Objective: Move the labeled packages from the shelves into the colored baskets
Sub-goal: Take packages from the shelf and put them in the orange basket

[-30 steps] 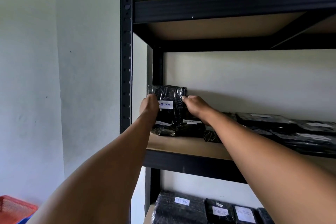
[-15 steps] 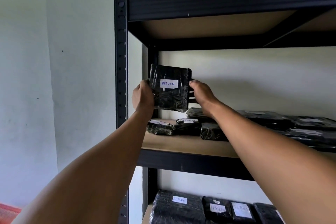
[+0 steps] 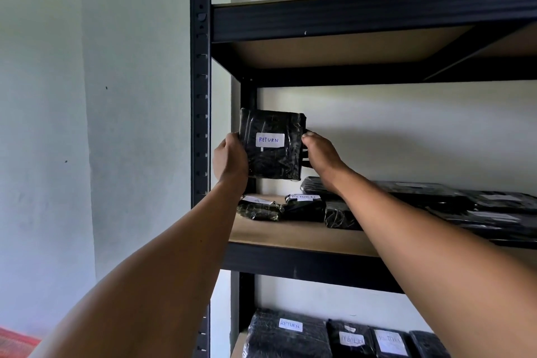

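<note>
1. Two hands held one black wrapped package (image 3: 271, 145) upright in the air, clear of the shelf board, with its white label reading "RETURN" (image 3: 269, 140) turned toward the person.
2. The left hand (image 3: 230, 160) gripped the package's left edge, fingers curled round behind it and the thumb side at the front.
3. The right hand (image 3: 319, 154) gripped the opposite edge, thumb up near the top of that side; its fingers were hidden behind the wrap, so I could not tell how far they reached.
4. Directly below the grip, on the middle shelf (image 3: 293, 234), lay a small crumpled package (image 3: 258, 209) and, just beside it to the right, a second small package (image 3: 303, 206) with a partly readable "RETURN" label.
5. Under the right wrist sat a third small bundle (image 3: 341, 215), and behind it a flat dark package (image 3: 406, 192) stretched away to the right, with more flat ones stacked beyond.
6. Above the grip ran the underside of the top shelf (image 3: 348, 51); just left of the left hand stood the black slotted upright post (image 3: 200, 96).
7. Far below the grip, the lower shelf carried a row of black packages, the leftmost (image 3: 290, 334) labelled "RETURN".
8. Well down and to the left, a corner of a red basket (image 3: 16, 341) showed at the frame's edge.
</note>
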A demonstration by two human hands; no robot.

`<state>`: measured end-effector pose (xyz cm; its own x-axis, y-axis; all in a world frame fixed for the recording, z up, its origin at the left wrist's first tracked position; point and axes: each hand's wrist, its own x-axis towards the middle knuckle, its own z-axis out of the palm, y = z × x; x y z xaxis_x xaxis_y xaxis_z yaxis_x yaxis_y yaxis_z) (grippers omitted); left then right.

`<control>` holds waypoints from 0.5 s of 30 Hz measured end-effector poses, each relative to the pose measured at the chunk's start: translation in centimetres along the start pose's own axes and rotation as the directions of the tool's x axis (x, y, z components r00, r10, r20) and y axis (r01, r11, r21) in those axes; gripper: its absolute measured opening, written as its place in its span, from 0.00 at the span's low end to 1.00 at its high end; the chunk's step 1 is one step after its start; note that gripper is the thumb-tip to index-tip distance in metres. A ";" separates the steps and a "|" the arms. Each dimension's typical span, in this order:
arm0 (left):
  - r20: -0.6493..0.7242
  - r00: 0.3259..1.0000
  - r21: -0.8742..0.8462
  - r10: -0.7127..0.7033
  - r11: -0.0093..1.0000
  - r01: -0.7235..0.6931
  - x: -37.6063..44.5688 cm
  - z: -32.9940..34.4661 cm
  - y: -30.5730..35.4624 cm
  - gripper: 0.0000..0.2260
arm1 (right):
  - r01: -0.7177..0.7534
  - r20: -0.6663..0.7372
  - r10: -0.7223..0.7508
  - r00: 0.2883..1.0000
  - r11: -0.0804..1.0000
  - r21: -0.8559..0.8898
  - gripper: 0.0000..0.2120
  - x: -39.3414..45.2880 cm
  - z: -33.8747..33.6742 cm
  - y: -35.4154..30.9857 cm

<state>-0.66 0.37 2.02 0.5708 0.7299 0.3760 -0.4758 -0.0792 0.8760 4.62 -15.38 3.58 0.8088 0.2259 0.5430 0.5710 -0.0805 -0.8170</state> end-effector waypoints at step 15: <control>0.004 0.989 0.216 -0.150 0.966 0.146 0.0 0.0 -2.1 0.14 | -0.072 0.072 0.104 0.992 0.931 -0.357 0.13 0.3 0.4 3.9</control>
<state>0.33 0.53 0.17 0.6384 0.7308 0.2414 -0.2320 -0.1164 0.9657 7.06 -15.18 0.49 0.8514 0.2853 0.4400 0.5242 -0.4376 -0.7305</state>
